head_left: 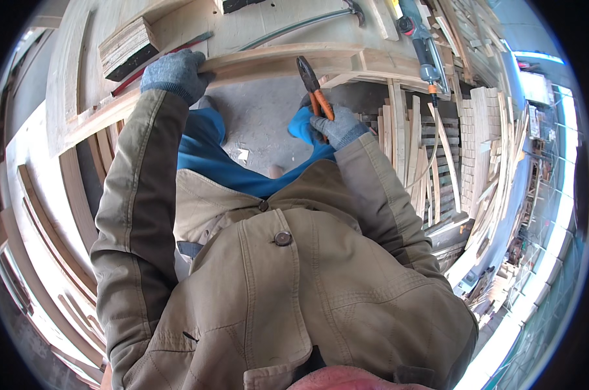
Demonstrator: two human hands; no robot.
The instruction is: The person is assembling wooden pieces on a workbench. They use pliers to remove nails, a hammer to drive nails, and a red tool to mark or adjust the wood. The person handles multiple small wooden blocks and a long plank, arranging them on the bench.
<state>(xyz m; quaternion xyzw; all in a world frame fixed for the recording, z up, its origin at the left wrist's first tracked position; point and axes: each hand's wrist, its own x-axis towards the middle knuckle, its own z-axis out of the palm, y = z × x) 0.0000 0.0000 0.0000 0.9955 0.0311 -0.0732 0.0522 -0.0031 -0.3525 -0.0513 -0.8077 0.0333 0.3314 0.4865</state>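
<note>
Along the near edge of the wooden rail (262,64), a pair of orange-handled pliers (310,79) is pointing away from the body, its head overlapping the rail in view; whether it is touching the wood, I cannot tell. The gloved right hand (340,127), nearer the body than the rail, is closing its fingers around the handles. At the rail's left end, the gloved left hand (174,73) is curling its fingers over the wood, though how firmly is not showing. The step in hand is seemingly steadying the rail while readying the pliers; the next move is probably calling for a settled left hold and careful aim of the jaws. Beyond the rail, a red pry bar (189,44) and a hammer (294,28) are lying; near its right end, a power tool (426,65) is resting.
</note>
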